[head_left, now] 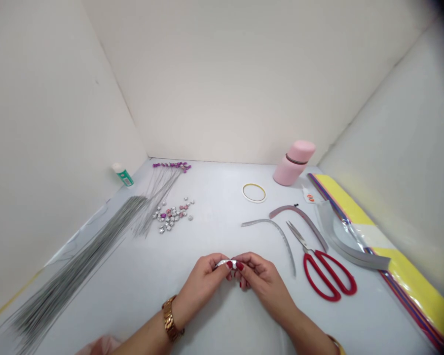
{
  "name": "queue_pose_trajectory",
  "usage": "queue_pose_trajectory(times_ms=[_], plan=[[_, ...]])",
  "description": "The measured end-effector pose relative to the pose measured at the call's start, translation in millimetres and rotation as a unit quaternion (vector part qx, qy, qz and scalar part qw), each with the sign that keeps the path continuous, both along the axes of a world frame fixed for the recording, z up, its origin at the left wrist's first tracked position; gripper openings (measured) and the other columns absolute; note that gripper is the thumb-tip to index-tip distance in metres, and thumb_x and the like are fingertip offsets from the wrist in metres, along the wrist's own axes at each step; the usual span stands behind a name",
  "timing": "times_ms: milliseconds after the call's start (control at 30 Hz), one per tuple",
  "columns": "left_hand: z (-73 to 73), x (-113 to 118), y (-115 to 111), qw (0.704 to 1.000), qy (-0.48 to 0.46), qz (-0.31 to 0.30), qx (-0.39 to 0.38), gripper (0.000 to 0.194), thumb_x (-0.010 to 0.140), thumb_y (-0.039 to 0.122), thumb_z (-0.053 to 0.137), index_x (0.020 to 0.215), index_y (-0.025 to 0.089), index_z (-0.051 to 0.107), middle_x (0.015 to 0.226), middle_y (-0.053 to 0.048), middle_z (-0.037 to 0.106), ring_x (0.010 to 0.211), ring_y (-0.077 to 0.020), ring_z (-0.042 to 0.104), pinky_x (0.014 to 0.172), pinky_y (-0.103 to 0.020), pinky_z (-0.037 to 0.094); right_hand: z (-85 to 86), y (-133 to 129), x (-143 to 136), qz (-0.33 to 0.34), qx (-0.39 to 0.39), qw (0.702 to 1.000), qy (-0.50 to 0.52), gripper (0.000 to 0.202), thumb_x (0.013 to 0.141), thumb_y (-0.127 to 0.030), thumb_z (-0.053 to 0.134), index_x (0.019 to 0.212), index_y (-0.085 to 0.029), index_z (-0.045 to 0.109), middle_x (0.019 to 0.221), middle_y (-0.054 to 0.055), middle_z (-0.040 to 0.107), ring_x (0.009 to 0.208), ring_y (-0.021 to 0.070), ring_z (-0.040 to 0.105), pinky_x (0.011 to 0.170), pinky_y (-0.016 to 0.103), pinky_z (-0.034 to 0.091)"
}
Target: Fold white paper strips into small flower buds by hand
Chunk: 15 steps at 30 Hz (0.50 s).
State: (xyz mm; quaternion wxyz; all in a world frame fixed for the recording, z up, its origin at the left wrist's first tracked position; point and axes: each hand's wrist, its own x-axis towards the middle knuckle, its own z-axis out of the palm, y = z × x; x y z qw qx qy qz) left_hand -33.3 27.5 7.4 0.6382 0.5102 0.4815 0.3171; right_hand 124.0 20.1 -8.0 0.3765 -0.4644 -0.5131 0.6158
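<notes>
Silver strip (227,263), just one, is pinched in the fingertips of both my left hand (207,273) and right hand (262,278), low-middle of the table, fingers hiding part of it. Right side's got two thin loose strips (284,238), one pair of scissors (307,247), one tape roll (255,200), one pink bottle (288,172). Left's one big wire bundle (85,259) plus a pile of little stars (173,212), too jumbled to count.

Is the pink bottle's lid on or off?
On: the lid sits atop the bottle, and no open mouth shows.
</notes>
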Motion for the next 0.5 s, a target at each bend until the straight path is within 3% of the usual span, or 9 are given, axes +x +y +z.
queue_pose_trajectory(times_ms=[133,300,500], plan=[[0.0,-0.6,0.0,1.0,-0.002,0.005,-0.003,0.025,0.078,0.032,0.048,0.062,0.015,0.055,0.052,0.004,0.044,0.048,-0.0088,0.035,0.05,-0.02,0.029,-3.0,-0.2,1.1,-0.031,0.0,0.999,0.014,0.021,0.078,-0.034,0.056,0.09,-0.017,0.059,0.064,0.0,0.059,0.052,0.0108,0.051,0.049,0.023,0.041],[0.1,-1.6,0.0,1.0,0.001,0.007,-0.013,0.026,0.077,0.034,0.05,0.061,0.015,0.055,0.049,0.005,0.042,0.046,-0.0089,0.034,0.047,-0.02,0.027,-0.4,-1.2,1.8,0.007,0.025,1.0,-0.011,0.014,0.076,-0.03,0.06,0.08,-0.017,0.062,0.068,0.002,0.064,0.054,0.0118,0.052,0.052,0.025,0.043],[1.2,-0.9,-1.1,1.0,0.018,0.006,-0.018,0.025,0.075,0.034,0.049,0.059,0.016,0.056,0.047,0.006,0.04,0.045,-0.0089,0.032,0.048,-0.021,0.026,-1.1,0.0,2.7,-0.024,0.009,0.999,-0.033,0.014,0.075,-0.031,0.06,0.078,-0.017,0.06,0.06,0.0,0.06,0.052,0.0117,0.052,0.05,0.024,0.041]])
